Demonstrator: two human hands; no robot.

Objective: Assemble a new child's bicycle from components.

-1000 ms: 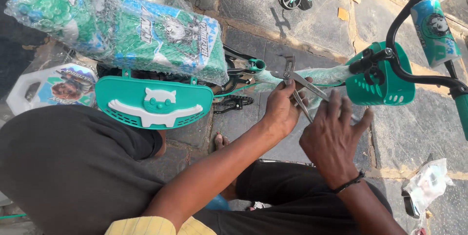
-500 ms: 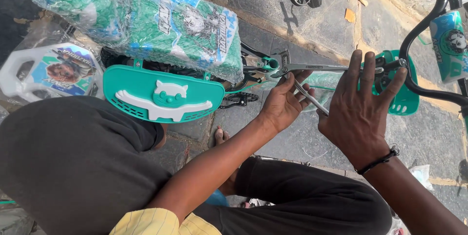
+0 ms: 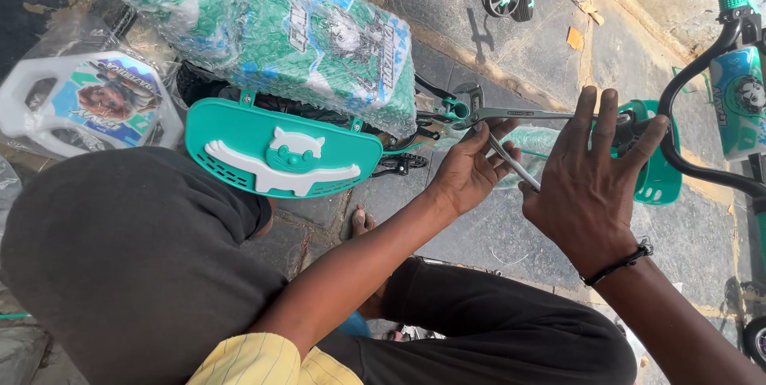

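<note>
The left hand [image 3: 471, 173] holds a thin metal rod [image 3: 511, 163] with its fingers closed loosely around the upper end. The right hand [image 3: 590, 185] is spread wide, fingers stretched apart, and its palm presses on the long handle of an adjustable wrench [image 3: 519, 114]. The head of the wrench sits on a teal fitting of the small bicycle frame [image 3: 447, 110], just beside the part wrapped in bubble wrap [image 3: 303, 26]. All this lies on the stone pavement [image 3: 519, 42], near its middle, between a teal basket [image 3: 279, 154] on one side and the black handlebar [image 3: 702, 114] near the right edge.

The wrench looks like solid steel, so I judge it heavy, stiff and a little slippery; it is best taken far out on the handle. The rod seems light and rigid, easy to pinch near its end. The wrapped frame is probably soft on the surface only.
</note>
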